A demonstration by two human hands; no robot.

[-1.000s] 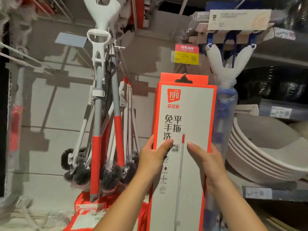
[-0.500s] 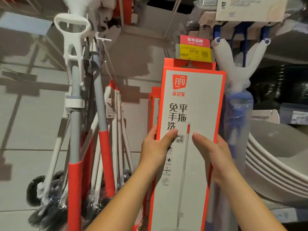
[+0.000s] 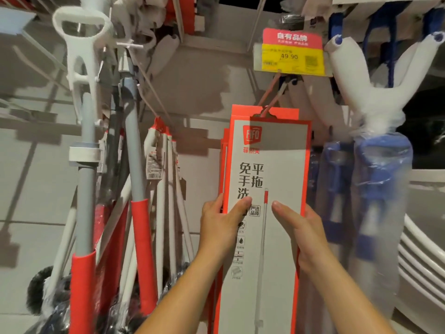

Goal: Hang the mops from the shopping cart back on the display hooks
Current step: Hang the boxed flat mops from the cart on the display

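Two bare forearms rise from the lower edge of the view. The left hand (image 3: 220, 227) holds the left edge of the boxed mop (image 3: 272, 169): its thumb lies flat on the white front face and its fingers wrap behind the orange border, so this grip is closed on the box. The right hand (image 3: 301, 233) mirrors it on the right edge, thumb on the face and fingers hidden behind, also a closed grip on the box. The box stands upright, and its orange top tab meets the display hook (image 3: 271, 100), whose thin prongs pass into the tab's hang hole. Further orange-edged boxes (image 3: 224, 150) hang just behind it on the left. Above the hook's outer end sits a red-and-yellow price tag (image 3: 292, 53). To the left hang long-handled mops (image 3: 138, 179) with grey shafts and red sleeves, their dark heads down. To the right hang blue mops (image 3: 381, 189) wrapped in clear plastic, and beyond them stacked white basins (image 3: 423, 256).
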